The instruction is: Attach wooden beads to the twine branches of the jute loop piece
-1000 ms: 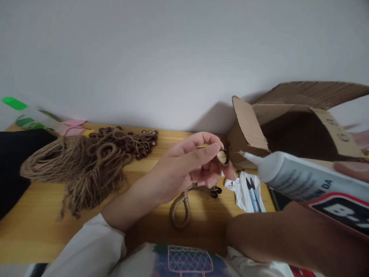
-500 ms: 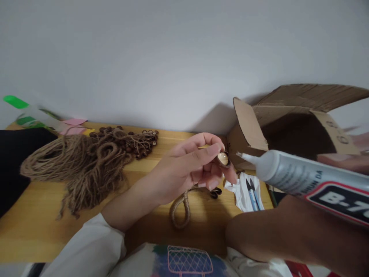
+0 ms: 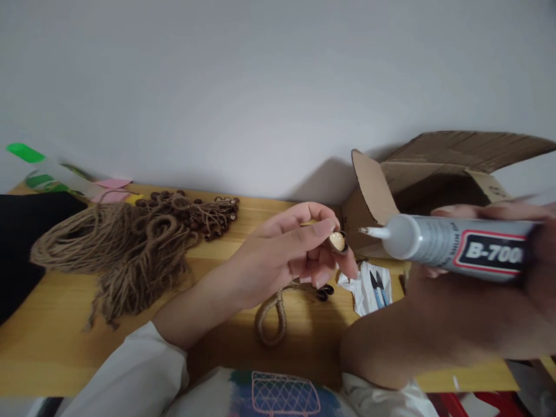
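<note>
My left hand (image 3: 291, 249) pinches a small round brown piece (image 3: 337, 241) with a pale, shiny face between thumb and fingers. In my right hand (image 3: 482, 301) is a grey glue tube (image 3: 460, 246) marked B-700, its thin white nozzle pointing left, a short gap from the brown piece. Below my left hand a braided cord loop (image 3: 271, 318) lies on the wooden table (image 3: 208, 347), with a few dark beads (image 3: 324, 291) by its end.
Bundles of brown twine (image 3: 91, 240) and strung dark beads (image 3: 217, 214) lie at the left. An open cardboard box (image 3: 369, 191) stands at the right, near blue-handled snips (image 3: 380, 292) on white paper (image 3: 365, 289). Pink notes (image 3: 113, 183) are at the back left.
My right hand and the glue tube have turned, so the tube lies more level and its label shows more fully. My left hand has hardly moved.
</note>
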The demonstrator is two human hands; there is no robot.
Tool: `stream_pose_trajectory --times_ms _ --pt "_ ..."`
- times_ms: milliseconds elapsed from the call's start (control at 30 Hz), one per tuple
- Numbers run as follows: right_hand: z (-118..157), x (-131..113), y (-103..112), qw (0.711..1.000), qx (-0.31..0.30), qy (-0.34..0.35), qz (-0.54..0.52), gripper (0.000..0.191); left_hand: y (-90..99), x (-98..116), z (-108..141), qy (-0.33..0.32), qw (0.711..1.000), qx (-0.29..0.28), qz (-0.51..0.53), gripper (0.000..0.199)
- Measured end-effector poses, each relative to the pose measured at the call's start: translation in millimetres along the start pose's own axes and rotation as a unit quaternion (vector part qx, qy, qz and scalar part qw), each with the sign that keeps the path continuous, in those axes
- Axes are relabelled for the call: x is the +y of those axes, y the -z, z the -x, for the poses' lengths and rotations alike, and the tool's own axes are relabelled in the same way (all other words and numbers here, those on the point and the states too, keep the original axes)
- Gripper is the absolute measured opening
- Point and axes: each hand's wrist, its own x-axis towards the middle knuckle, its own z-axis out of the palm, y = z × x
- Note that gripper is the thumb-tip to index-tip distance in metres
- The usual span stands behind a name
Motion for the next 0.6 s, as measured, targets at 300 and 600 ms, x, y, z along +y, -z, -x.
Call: stream_pose_trajectory --times_ms 300,600 --pt "-11.1 1.8 -2.9 0.998 -0.057 0.009 -0.030 0.049 -0.3 -0.7 -0.3 -0.003 1.000 -0.008 0.010 0.018" --pt "-20.6 4.2 -1.2 0.993 -0.107 -0.005 -0.055 0.038 0.5 -0.7 -0.5 -0.002 1.000 -0.010 0.011 0.017"
